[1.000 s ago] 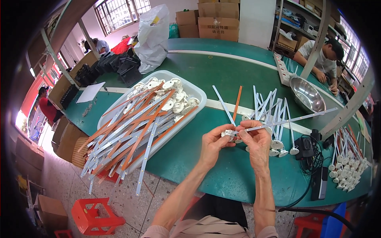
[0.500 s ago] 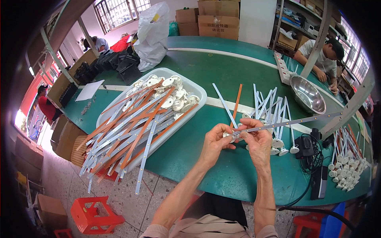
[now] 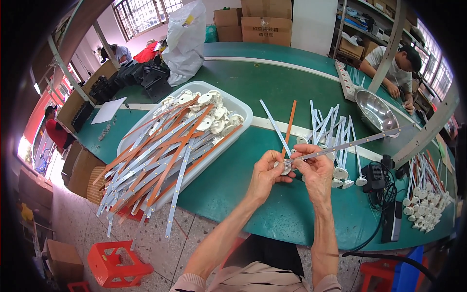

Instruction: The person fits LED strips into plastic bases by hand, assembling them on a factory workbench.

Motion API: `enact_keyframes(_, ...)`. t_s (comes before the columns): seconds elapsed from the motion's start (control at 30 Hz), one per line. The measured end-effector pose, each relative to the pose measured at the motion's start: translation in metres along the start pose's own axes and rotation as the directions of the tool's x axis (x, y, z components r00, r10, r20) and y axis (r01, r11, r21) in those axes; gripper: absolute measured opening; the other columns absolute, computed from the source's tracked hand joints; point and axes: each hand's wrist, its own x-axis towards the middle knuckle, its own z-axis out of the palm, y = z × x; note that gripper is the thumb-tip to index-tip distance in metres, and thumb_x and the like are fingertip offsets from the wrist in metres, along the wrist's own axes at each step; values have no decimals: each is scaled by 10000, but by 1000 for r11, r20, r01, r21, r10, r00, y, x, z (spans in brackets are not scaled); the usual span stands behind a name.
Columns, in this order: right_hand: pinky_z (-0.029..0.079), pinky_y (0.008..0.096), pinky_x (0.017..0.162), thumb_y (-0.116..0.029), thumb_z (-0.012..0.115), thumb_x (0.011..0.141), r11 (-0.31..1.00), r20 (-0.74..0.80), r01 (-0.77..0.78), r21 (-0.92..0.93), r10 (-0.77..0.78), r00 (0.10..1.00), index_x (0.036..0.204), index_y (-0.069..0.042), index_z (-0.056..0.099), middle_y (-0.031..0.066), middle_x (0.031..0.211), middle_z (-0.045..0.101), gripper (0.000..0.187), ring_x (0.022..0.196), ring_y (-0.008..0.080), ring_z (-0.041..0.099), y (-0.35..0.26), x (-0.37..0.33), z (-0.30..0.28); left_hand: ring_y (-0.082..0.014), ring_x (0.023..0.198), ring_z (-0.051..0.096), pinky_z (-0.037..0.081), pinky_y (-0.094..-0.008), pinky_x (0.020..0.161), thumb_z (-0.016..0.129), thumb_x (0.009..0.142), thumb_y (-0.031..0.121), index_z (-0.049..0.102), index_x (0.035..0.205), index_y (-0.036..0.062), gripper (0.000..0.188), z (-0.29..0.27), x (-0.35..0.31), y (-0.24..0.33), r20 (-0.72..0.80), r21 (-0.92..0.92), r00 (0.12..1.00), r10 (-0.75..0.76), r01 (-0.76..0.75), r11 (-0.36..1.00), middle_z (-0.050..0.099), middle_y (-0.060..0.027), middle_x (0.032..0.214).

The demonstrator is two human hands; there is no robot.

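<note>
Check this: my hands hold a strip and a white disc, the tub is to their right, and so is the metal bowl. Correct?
No: the head view shows the tub to the left of your hands. They hold a strip and a white disc, and the metal bowl is to their right.

Head view: wide fisheye, left one of a pair, worn on your head. Faces down and forward, your forearms point(image 3: 221, 237) showing at the near edge. Your left hand point(image 3: 264, 176) and right hand point(image 3: 317, 171): close, slightly right of centre. Green table point(image 3: 287, 85): beneath and beyond them, edges bowed. Window point(image 3: 145, 15) and cartons point(image 3: 266, 31): far side.
</note>
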Motion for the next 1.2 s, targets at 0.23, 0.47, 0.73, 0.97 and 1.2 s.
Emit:
enact_keyframes(0.23, 516, 267, 724, 72, 558, 795, 999, -26, -45, -7, 45, 999, 1042, 44, 588, 88, 886, 615, 251, 779, 141, 598, -1, 2, -2, -200, 852, 622, 531, -313, 726, 482, 952, 210, 461, 1014, 54, 169, -1, 1, -1, 27, 22, 999, -20, 20, 1000, 608, -138, 1015)
enact_keyframes(0.47, 527, 253, 687, 72, 542, 800, 996, -7, -82, -18, 82, 997, 1049, 44, 578, 88, 884, 611, 253, 760, 141, 605, 0, 2, -2, -213, 977, 612, 528, -345, 858, 427, 955, 118, 414, 1276, -35, 356, 3, 0, 5, 30, 56, 999, -34, 32, 998, 573, -147, 1130)
enact_keyframes(0.73, 513, 236, 677, 87, 540, 805, 997, 0, -32, -71, 32, 999, 1027, 34, 601, 70, 871, 623, 236, 768, 116, 603, 3, 1, -4, -216, 1098, 559, 487, -359, 955, 441, 885, -43, 381, 1332, -46, 451, 3, -2, 5, 95, -16, 992, -84, 86, 996, 534, -144, 1209)
enact_keyframes(0.97, 502, 245, 667, 85, 555, 783, 978, 14, -18, -205, 22, 1000, 1002, 25, 624, 69, 828, 638, 237, 736, 113, 612, 6, 0, -4, -233, 1076, 572, 508, -339, 930, 441, 856, -87, 418, 1299, -70, 444, 1, 1, 3, 63, 55, 996, -61, 58, 997, 532, -170, 1209)
enact_keyframes(1.2, 514, 260, 670, 73, 576, 777, 966, -26, 27, -255, -35, 999, 970, 19, 636, 79, 812, 657, 209, 722, 134, 635, 11, -1, 0, -244, 1063, 580, 517, -347, 917, 454, 853, -81, 443, 1273, -83, 420, 1, 1, 3, 27, 53, 999, -46, 44, 998, 547, -177, 1183)
